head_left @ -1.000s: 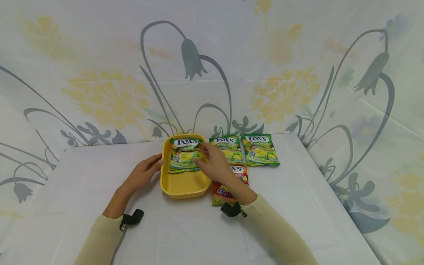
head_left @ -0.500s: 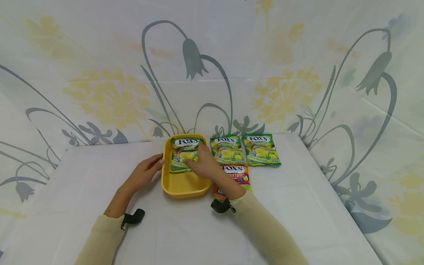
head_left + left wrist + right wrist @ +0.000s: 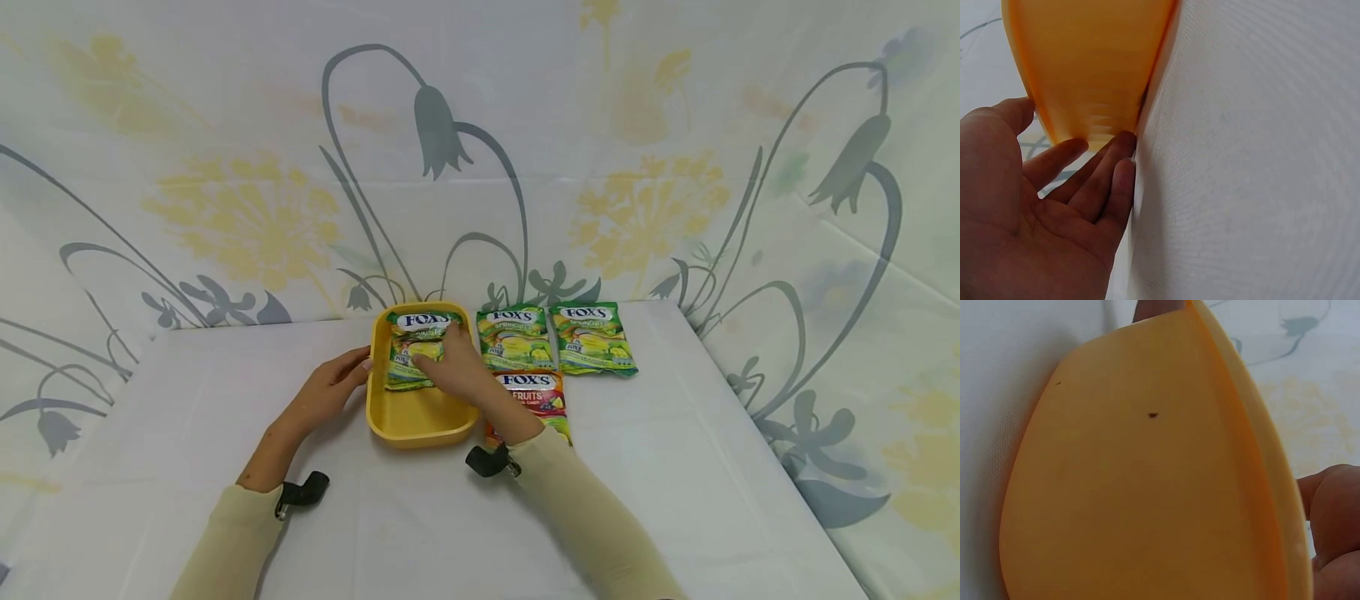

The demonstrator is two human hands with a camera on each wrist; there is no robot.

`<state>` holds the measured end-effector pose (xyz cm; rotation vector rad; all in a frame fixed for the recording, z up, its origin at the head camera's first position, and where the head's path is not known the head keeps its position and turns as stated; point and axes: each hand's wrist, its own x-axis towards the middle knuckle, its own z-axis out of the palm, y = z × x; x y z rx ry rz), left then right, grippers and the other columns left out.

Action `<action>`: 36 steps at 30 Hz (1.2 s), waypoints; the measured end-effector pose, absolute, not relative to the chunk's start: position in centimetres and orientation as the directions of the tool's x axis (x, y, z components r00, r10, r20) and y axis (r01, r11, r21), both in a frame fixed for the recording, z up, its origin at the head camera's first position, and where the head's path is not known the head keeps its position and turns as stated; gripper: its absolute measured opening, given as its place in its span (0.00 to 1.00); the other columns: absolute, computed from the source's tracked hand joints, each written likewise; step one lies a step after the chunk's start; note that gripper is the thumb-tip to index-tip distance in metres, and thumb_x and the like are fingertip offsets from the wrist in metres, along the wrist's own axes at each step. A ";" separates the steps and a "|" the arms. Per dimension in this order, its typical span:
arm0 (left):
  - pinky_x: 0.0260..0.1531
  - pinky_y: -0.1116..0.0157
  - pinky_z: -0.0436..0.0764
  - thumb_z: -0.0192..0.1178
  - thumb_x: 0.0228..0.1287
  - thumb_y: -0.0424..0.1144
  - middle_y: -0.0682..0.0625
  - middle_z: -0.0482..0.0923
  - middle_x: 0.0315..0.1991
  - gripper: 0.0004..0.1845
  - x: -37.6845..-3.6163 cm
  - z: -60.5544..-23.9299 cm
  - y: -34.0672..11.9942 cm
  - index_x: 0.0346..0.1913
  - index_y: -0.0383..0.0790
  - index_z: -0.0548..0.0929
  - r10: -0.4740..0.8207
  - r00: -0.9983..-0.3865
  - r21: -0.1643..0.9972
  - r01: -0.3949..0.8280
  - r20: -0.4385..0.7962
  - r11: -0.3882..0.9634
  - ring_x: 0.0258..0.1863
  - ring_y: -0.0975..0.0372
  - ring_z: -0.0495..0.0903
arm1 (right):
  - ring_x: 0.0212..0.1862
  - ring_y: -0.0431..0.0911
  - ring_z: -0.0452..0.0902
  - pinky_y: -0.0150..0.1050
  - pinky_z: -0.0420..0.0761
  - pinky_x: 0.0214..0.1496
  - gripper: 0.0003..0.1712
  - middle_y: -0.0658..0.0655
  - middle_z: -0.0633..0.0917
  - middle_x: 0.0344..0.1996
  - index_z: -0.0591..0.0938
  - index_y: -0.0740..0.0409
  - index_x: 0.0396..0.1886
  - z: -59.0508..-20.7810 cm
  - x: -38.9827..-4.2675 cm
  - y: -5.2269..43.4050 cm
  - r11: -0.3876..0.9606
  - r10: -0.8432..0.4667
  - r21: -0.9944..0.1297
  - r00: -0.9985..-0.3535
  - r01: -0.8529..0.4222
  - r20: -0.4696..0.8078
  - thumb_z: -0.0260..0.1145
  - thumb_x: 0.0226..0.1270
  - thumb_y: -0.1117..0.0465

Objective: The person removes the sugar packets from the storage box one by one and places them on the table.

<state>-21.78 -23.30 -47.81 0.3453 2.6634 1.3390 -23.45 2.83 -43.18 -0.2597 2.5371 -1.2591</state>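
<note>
A yellow tray (image 3: 420, 421) stands on the white table. A green candy bag (image 3: 408, 367) lies in its far half. My right hand (image 3: 450, 367) lies on top of this bag, its fingers spread across it. In the right wrist view I see only the tray's inner floor (image 3: 1135, 487) and a bit of the right hand (image 3: 1335, 512). My left hand (image 3: 330, 387) rests against the tray's left side. The left wrist view shows the left hand (image 3: 1085, 187) with its straight fingers touching the tray's outer wall (image 3: 1091, 75).
Two more green candy bags (image 3: 516, 337) (image 3: 592, 337) lie side by side right of the tray. A red and orange fruits bag (image 3: 536, 393) lies in front of them, partly under my right forearm. A flowered cloth backs the table.
My right hand has slid left from the bag's right edge onto its top, and its forearm has uncovered more of the fruits bag. The left hand has stayed put.
</note>
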 end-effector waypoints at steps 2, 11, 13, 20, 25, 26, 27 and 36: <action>0.74 0.41 0.69 0.47 0.86 0.57 0.35 0.67 0.78 0.36 -21.8 -47.8 -23.3 0.82 0.34 0.64 0.264 -0.964 0.807 0.139 -0.022 0.574 0.75 0.41 0.70 | 0.85 0.61 0.49 0.56 0.57 0.85 0.58 0.70 0.47 0.85 0.40 0.67 0.86 -43.0 -23.4 2.7 0.596 -0.281 -0.803 -0.940 -0.014 -0.192 0.64 0.79 0.44; 0.73 0.41 0.70 0.48 0.86 0.55 0.35 0.69 0.77 0.35 -21.7 -47.8 -23.3 0.81 0.35 0.65 0.267 -0.964 0.812 0.148 -0.010 0.565 0.72 0.41 0.74 | 0.81 0.64 0.57 0.57 0.65 0.81 0.55 0.74 0.48 0.83 0.43 0.68 0.86 -43.3 -23.3 2.1 0.621 -0.268 -0.783 -0.948 -0.033 -0.172 0.64 0.81 0.48; 0.74 0.40 0.70 0.48 0.86 0.55 0.35 0.69 0.77 0.35 -21.7 -47.7 -23.3 0.81 0.35 0.65 0.267 -0.964 0.811 0.148 -0.011 0.566 0.73 0.41 0.73 | 0.81 0.64 0.57 0.57 0.65 0.81 0.55 0.75 0.47 0.83 0.42 0.69 0.86 -43.4 -23.2 2.1 0.618 -0.271 -0.785 -0.949 -0.043 -0.161 0.64 0.81 0.49; 0.74 0.40 0.68 0.47 0.86 0.56 0.35 0.68 0.78 0.35 -21.8 -47.7 -23.3 0.81 0.35 0.65 0.269 -0.963 0.806 0.151 -0.010 0.572 0.77 0.40 0.68 | 0.81 0.64 0.58 0.57 0.67 0.80 0.54 0.76 0.56 0.81 0.43 0.72 0.85 -43.5 -23.3 2.0 0.589 -0.239 -0.808 -0.958 -0.014 -0.158 0.65 0.80 0.52; 0.75 0.40 0.68 0.47 0.86 0.55 0.35 0.68 0.77 0.34 -21.8 -47.7 -23.3 0.81 0.35 0.65 0.269 -0.963 0.803 0.153 -0.008 0.575 0.77 0.40 0.67 | 0.80 0.62 0.61 0.56 0.68 0.79 0.52 0.74 0.60 0.80 0.46 0.73 0.84 -43.7 -23.4 2.0 0.551 -0.234 -0.834 -0.960 0.001 -0.156 0.66 0.79 0.53; 0.75 0.40 0.67 0.47 0.86 0.55 0.35 0.68 0.77 0.34 -21.8 -47.7 -23.3 0.81 0.35 0.65 0.269 -0.963 0.803 0.154 -0.008 0.575 0.78 0.41 0.66 | 0.79 0.62 0.61 0.56 0.69 0.79 0.51 0.74 0.61 0.80 0.47 0.73 0.84 -43.7 -23.4 2.0 0.540 -0.235 -0.841 -0.960 0.000 -0.151 0.66 0.79 0.54; 0.75 0.40 0.67 0.47 0.86 0.55 0.36 0.68 0.78 0.34 -21.8 -47.7 -23.3 0.81 0.35 0.65 0.268 -0.963 0.803 0.154 -0.008 0.576 0.78 0.41 0.66 | 0.78 0.61 0.64 0.56 0.70 0.78 0.50 0.73 0.64 0.78 0.50 0.72 0.83 -43.7 -23.3 2.1 0.530 -0.234 -0.848 -0.961 0.002 -0.149 0.67 0.79 0.54; 0.75 0.40 0.68 0.48 0.86 0.57 0.35 0.69 0.77 0.36 -21.8 -47.7 -23.4 0.82 0.35 0.64 0.259 -0.966 0.811 0.134 -0.022 0.569 0.77 0.40 0.67 | 0.51 0.51 0.77 0.47 0.83 0.55 0.31 0.62 0.79 0.53 0.70 0.66 0.65 -43.4 -23.3 2.2 0.414 -0.196 -0.905 -0.962 0.094 -0.190 0.74 0.71 0.58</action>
